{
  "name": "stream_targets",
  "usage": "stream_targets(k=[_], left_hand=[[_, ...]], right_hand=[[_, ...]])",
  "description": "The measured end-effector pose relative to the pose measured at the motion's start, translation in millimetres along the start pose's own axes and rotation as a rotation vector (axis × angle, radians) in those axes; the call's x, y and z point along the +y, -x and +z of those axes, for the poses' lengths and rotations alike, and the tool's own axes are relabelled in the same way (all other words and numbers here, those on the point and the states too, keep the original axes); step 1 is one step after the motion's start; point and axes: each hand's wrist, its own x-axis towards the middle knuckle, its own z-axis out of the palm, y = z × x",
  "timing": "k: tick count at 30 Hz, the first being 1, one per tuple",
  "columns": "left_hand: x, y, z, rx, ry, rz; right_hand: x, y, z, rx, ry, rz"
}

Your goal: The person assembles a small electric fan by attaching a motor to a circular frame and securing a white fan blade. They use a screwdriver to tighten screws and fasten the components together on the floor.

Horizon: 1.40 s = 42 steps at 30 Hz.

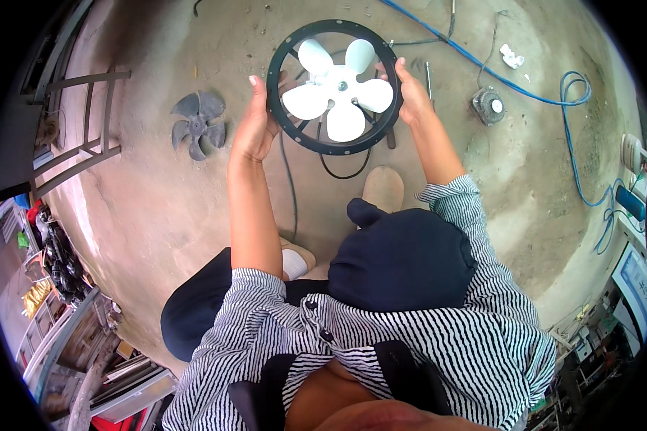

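Between my hands is a fan (336, 87) with white blades inside a round black ring frame. My left hand (257, 121) is closed on the ring's left side, thumb along the outside and fingers behind it. On the right side, my right hand (411, 92) grips the ring the same way. The fan is held up above the floor, its blades facing me. A thin black cable (343, 177) loops below the ring. On the floor left of my left hand lies a loose dark grey fan blade (198, 126). A small round motor (488, 105) sits right of my right hand.
A blue cable (474, 66) runs across the floor at the upper right. Near it lie crumpled white paper (511, 57) and a thin metal rod (428, 80). A metal frame (86, 115) stands at the left. Assorted clutter (57, 266) lines the lower left. My shoe (383, 188) is below the fan.
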Motion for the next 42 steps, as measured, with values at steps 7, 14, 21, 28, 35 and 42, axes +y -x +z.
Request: stream_targets(k=[7,14,21,28,35,42], left_hand=[[83.5,40.5,32.1,0.091,-0.329,0.500],[45.3,24.0,35.6,-0.185,0.209,-0.020],[18.7,8.9,4.7,-0.076,0.337,0.184],[0.6,10.5,-16.4,-0.026,0.274,0.032],[-16.1,12.4,-30.3,0.092,0.216,-0.028],[-3.1,14.8,-9.9,0.121,0.265,0.087]], right_hand=[[-32.9,7.0,32.3,-0.424,-0.450,-0.045],[-58.3,13.7,63.4,-0.544,-0.368,-0.042],[-80.9,8.3,94.1,-0.600,-0.051,-0.148],[-77.0,-1.1,93.1,-0.634,0.108,-0.210],[-75.6,-0.4,97.7,-0.699,0.120,-0.219],[-76.5,8.5,115.8,-0.351,0.372,-0.696]])
